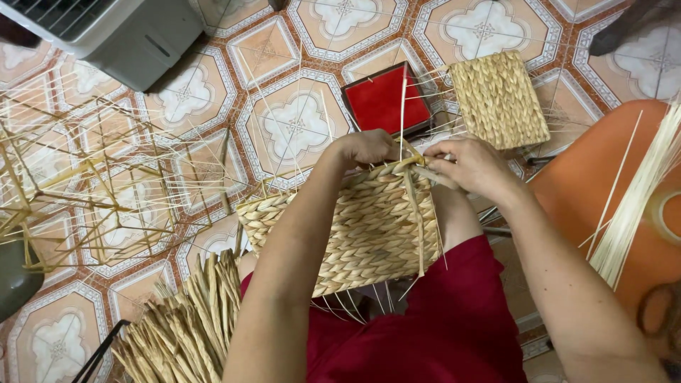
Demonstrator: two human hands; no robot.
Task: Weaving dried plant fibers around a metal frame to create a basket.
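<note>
A square woven straw basket (355, 234) rests on my lap, its braided side facing up. My left hand (365, 147) grips the basket's far top edge. My right hand (472, 164) pinches a flat straw strand (413, 213) at that same edge; the strand hangs down over the weave. Thin pale sticks poke out of the basket's edges.
A second woven basket (500, 99) and a red square lid (386, 99) lie on the patterned tile floor ahead. A stick frame pile (92, 184) is left, a straw bundle (184, 326) lower left, an orange stool (610, 191) with thin reeds (638, 206) right, a grey appliance (106, 32) upper left.
</note>
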